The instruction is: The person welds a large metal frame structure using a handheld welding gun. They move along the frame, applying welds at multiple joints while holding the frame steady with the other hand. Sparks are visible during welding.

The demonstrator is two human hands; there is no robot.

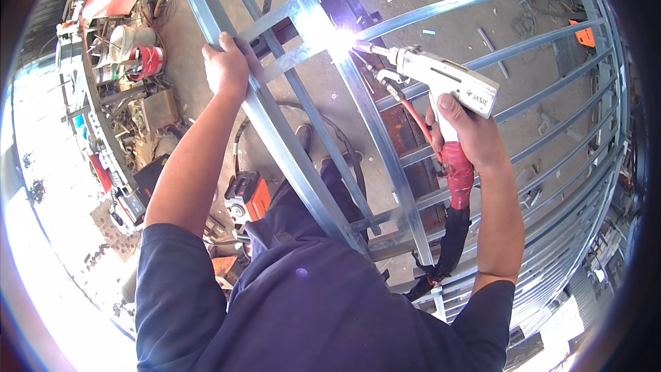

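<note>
My right hand [468, 131] is wrapped round the grip of a white welding gun [451, 81]. Its nozzle points left, and a glaring arc burns at its tip against a steel frame. Red tape covers the lower handle, and a black-wrapped cable [451, 241] hangs from it toward my body. My left hand [227, 69] grips the outer square steel tube [282, 155] on the left, with the fingertips hidden behind it. Short cross tubes run from this tube to a parallel steel tube [389, 145]. White glare hides the joint being lit.
Curved parallel steel bars [544, 58] spread across the right side. An orange and black machine [248, 196] sits on the floor near my legs. Cluttered at left are a white bucket [131, 41], a red container [147, 62] and tools. A loose metal strip [493, 52] lies on the floor beneath the bars.
</note>
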